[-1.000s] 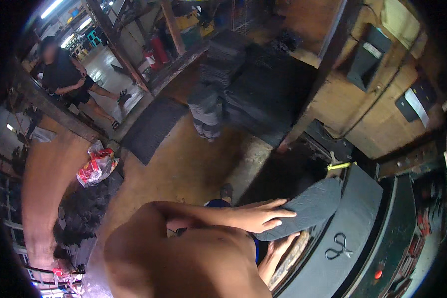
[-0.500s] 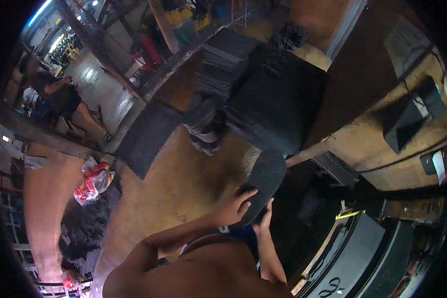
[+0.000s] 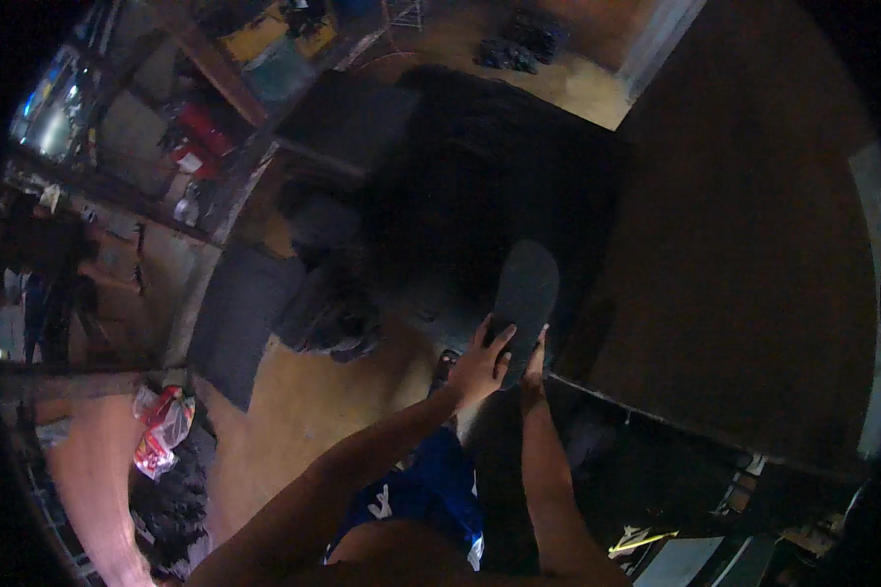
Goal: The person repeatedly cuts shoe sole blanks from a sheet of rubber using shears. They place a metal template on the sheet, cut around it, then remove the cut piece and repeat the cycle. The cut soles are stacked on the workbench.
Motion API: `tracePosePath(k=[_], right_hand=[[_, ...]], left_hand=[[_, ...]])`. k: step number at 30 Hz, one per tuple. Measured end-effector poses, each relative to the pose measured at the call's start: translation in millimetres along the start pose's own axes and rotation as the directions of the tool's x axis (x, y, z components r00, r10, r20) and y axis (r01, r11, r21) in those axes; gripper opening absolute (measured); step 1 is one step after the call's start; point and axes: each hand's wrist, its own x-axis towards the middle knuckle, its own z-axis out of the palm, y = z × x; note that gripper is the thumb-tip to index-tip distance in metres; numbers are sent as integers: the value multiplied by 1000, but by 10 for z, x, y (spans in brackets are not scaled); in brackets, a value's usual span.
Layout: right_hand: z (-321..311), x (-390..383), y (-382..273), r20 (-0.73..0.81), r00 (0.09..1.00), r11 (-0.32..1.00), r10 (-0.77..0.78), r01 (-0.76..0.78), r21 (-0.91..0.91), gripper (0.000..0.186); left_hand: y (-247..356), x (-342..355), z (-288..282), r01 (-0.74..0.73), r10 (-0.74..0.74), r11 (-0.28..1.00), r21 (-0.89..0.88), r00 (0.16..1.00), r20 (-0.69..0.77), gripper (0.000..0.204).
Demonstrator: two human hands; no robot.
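Both my hands grip a dark, flat piece with a rounded end [image 3: 529, 279], long and sheet-like; its material I cannot make out. My left hand [image 3: 480, 364] lies over its near left part, fingers bent onto the top face. On the opposite edge, my right hand [image 3: 535, 362] holds it from the right, most of its fingers hidden underneath. The piece is tilted away from me in front of a large dark stack of sheets [image 3: 489, 147], whose edges blur into shadow. Left of the stack sit bunched dark pieces [image 3: 333, 313].
A dark flat sheet [image 3: 240, 323] lies at the left of the tan surface [image 3: 303, 401]. Farther left is a red and clear plastic bag [image 3: 162, 430] above dark scraps [image 3: 171, 509]. A broad brown panel [image 3: 734, 245] fills the right. A person [image 3: 69, 254] is at the far left.
My arms have stretched farther forward, carrying the rounded piece away from my body and up against the dark stack. The view has shifted too, and the picture is darker.
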Motion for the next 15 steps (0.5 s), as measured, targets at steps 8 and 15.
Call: tracePosePath(k=[8, 15], right_hand=[[-767, 422, 420, -443, 825, 873, 351, -459, -163, 72], [-952, -697, 1022, -484, 832, 734, 269, -503, -456, 69]], left_hand=[[-714, 704, 631, 353, -410, 910, 215, 836, 363, 70], [-750, 411, 489, -23, -30, 961, 276, 982, 189, 67]])
